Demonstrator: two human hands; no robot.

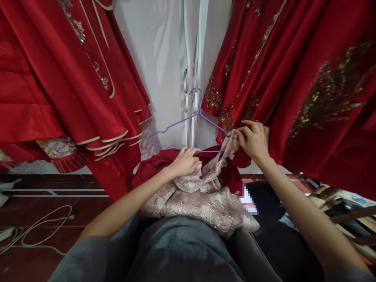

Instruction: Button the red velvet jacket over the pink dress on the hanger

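A pale pink brocade garment with metallic patterning lies bunched across my lap, dark red cloth beside and behind it. Above it a purple wire hanger stands upright, its right shoulder inside part of the pink garment. My right hand pinches the garment's edge at that right end of the hanger. My left hand is closed on the pink fabric below the hanger's bottom bar. The hanger's left shoulder is bare.
Red embroidered garments hang at the left and right. A white panelled surface stands between them. A pale cable lies on the dark red tiled floor at left. A black surface and cluttered items are at right.
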